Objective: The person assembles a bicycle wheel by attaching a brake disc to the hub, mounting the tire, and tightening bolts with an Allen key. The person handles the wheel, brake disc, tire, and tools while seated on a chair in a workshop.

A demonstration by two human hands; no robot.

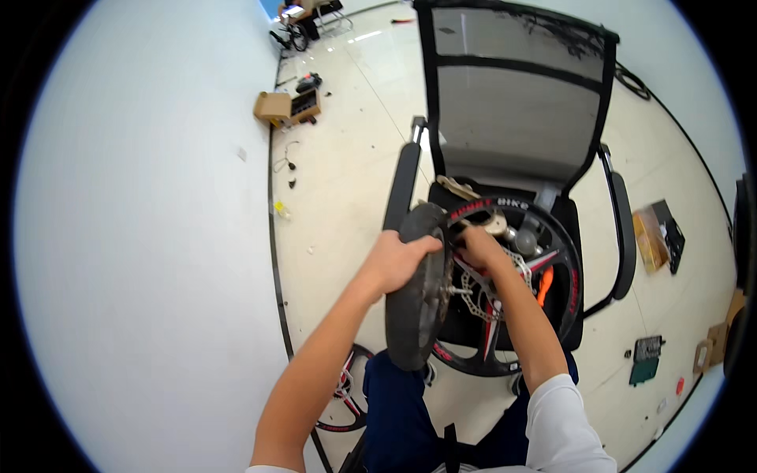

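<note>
Through my head view, the left hand (396, 260) is wrapped over the black-tyred wheel (410, 311), its thumb pressed across the tyre's upper part and its fingers out of sight behind the tread. That wheel stands nearly upright at the front left of the mesh-backed office chair (516, 118), its axle (460, 292) pointing right; I cannot tell whether its bottom rests on the navy trousers (398, 402). My right hand (477, 246) reaches in just beside the tyre, fingers curled, but I cannot make out how far they close or whether they grip anything. Below that forearm, a spoked wheel rim (572, 276) lies on the seat, with an orange-handled tool (545, 285) showing between its spokes. Another spoked wheel (341, 428) is on the floor, lower left.
</note>
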